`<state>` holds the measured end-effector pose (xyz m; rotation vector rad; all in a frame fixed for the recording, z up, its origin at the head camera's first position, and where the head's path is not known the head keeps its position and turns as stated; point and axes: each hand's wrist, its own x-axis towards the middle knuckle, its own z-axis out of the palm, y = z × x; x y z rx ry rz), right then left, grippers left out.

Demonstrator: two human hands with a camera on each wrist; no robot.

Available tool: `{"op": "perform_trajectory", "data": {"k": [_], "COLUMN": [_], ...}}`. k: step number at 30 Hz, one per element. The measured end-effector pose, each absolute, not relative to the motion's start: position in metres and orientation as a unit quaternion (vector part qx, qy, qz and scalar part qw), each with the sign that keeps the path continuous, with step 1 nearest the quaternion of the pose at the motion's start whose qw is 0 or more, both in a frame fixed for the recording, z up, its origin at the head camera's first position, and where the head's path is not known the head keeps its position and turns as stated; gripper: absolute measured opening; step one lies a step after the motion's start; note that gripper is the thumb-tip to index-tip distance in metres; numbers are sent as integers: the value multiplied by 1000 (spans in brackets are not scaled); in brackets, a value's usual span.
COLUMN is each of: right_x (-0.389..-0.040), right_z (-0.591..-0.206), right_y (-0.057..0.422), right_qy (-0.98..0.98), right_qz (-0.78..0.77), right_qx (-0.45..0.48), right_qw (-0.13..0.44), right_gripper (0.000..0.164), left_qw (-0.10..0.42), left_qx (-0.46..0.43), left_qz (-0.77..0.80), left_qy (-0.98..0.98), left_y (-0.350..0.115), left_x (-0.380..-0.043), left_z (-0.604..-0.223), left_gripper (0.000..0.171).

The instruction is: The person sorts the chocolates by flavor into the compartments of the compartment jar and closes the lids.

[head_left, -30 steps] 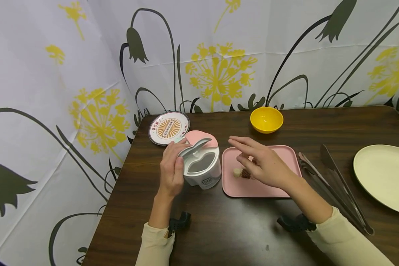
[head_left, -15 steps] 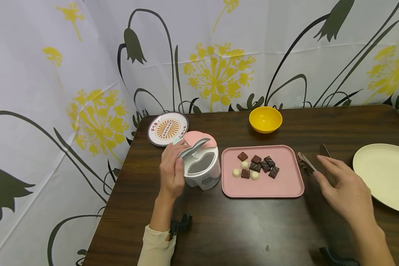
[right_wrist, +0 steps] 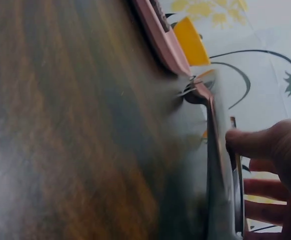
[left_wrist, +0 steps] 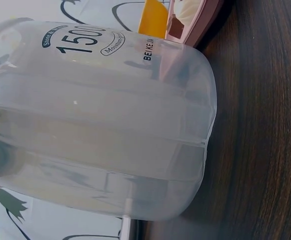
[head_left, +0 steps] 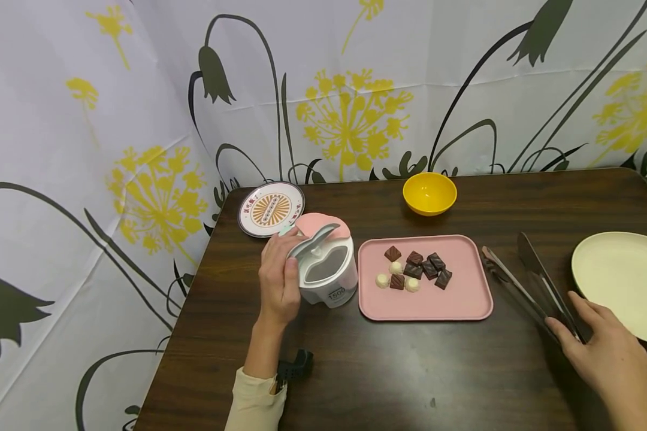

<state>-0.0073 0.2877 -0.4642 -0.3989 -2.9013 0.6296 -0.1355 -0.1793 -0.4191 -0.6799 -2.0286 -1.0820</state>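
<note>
My left hand point(head_left: 279, 281) pinches the raised grey flap of the lid point(head_left: 315, 239) on a translucent food storage container point(head_left: 335, 293) marked 1500, thumb in front and fingers behind. In the left wrist view, the clear body of the container point(left_wrist: 100, 130) fills most of the picture. At the right, my right hand point(head_left: 606, 347) is at the joined end of metal serving tongs point(head_left: 544, 281), thumb and forefinger spread to either side. The right wrist view has my thumb point(right_wrist: 250, 142) overlapping one arm of the tongs point(right_wrist: 214, 145), with the other fingers extended beyond it.
A pink tray point(head_left: 463, 302) with several dark and white chocolates point(head_left: 413, 270) lies between the container and the tongs. Behind it stands a yellow bowl point(head_left: 429, 194). A printed plate point(head_left: 271, 209) is at the back left, a cream plate point(head_left: 622, 278) at the right.
My right hand has moved from over the chocolates, rightward and then down toward me along the tongs, uncovering the tray. My left hand and the container stay in place.
</note>
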Motion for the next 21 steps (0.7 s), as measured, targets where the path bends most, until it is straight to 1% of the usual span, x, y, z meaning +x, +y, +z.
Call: {"op": "perform_trajectory", "data": {"k": [5, 10, 21], "right_x": [-8, -12, -19], "right_z": [-474, -477, -482], "right_y": [291, 289, 285], "right_qy": [-968, -968, -966], "right_qz": [219, 223, 227], "right_qx": [-112, -110, -105], "right_qw": [56, 47, 61], "right_gripper": [79, 83, 86], "left_qw": [362, 361, 361], "left_qx": [-259, -257, -254], "left_qz": [-422, -424, -424], "left_qy": [-790, -789, -791], "left_y": [-179, -179, -178], "left_x": [-135, -134, -135], "left_z": [-418, -418, -420], "left_gripper": [38, 38, 38]}}
